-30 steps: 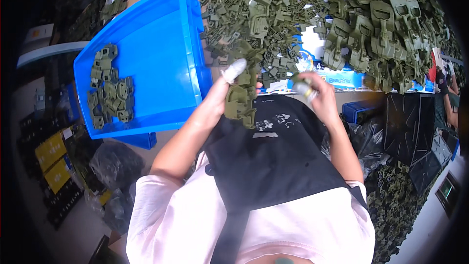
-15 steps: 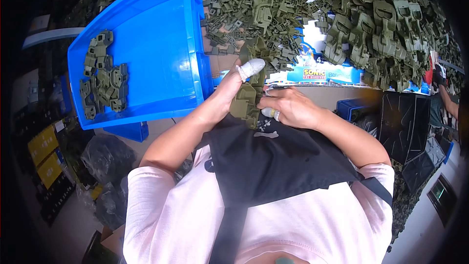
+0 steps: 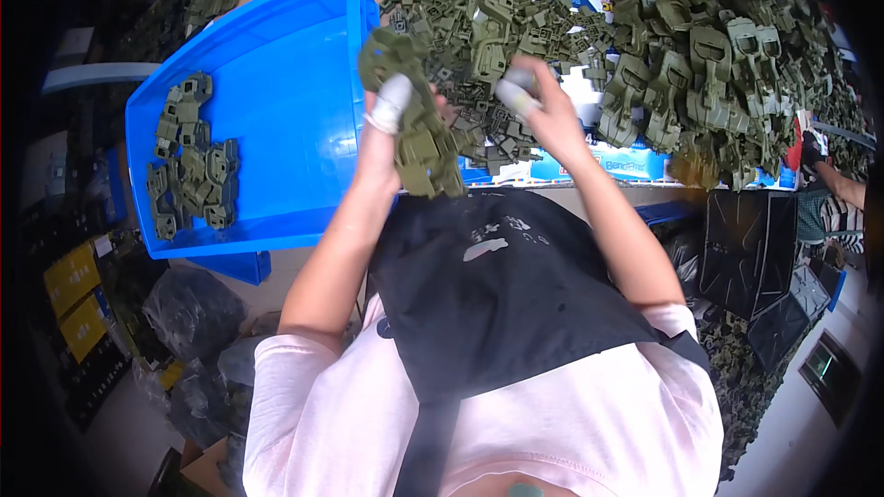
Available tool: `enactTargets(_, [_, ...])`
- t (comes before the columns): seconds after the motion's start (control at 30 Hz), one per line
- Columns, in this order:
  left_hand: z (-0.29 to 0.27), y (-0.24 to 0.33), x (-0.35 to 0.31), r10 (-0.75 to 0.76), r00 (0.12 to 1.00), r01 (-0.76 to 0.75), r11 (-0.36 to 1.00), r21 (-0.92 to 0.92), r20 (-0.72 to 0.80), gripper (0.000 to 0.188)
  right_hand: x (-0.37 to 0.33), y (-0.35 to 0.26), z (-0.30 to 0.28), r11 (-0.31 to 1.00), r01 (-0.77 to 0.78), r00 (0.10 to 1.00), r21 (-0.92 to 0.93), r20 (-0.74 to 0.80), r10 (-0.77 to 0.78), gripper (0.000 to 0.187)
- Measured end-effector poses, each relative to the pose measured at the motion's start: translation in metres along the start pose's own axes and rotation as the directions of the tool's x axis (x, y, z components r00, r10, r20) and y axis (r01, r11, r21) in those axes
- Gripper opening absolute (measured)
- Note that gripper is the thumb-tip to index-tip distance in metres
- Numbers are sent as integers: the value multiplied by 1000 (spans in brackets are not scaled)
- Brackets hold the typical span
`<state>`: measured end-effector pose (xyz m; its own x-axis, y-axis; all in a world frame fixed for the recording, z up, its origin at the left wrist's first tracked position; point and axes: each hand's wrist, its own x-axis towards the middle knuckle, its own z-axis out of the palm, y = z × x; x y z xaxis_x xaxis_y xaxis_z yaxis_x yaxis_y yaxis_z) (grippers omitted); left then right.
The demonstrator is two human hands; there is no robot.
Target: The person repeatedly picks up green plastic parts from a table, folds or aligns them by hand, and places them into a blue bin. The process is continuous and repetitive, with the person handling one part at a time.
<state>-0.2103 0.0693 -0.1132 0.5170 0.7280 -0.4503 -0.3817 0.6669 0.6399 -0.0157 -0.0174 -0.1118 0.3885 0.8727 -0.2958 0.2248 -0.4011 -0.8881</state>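
My left hand [image 3: 380,143], its thumb wrapped in white, grips a long olive-green moulded plastic body part [image 3: 425,149]. The part stands tilted above the table's front edge, close to the bin's right wall. My right hand [image 3: 555,121], with white wraps on its digits, is raised over a heap of small olive-green plastic pieces [image 3: 580,37]. Motion smears its fingertips, and whether a small piece sits between them is unclear. A blue plastic bin [image 3: 276,120] to the left holds several similar assembled olive-green bodies [image 3: 193,179].
Larger olive-green shells [image 3: 709,83] are piled at the right of the table, over a printed blue-and-white sheet [image 3: 635,164]. Black folded crates [image 3: 746,244] stand below on the right, and plastic bags [image 3: 193,308] lie at the lower left. Another person's arm [image 3: 840,186] shows at the far right.
The olive-green body has risen away from my apron, up and left, in my left hand. My right hand has left it and moved forward over the small pieces.
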Motion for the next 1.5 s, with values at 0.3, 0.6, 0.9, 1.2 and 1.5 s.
enactTargets(0.3, [-8,25,11,59,993,-74,986,151,100,50,50,37,25,953,63,987,296,-160,-16,61])
enactTargets(0.6, [20,-12,5,176,977,-202,942,268,116,77,-63,-41,30,948,290,955,-132,99,-278,70])
enactTargets(0.9, [25,-11,4,232,965,-242,967,74,123,58,-58,-26,3,825,24,991,564,93,-93,73])
enactTargets(1.2, [49,43,-43,583,643,-630,33,776,497,95,-66,-21,-41,980,168,974,-110,171,-148,69])
enactTargets(1.5, [56,3,-48,-543,724,-551,-85,830,425,80,-96,-9,-30,905,340,856,-255,482,-186,61])
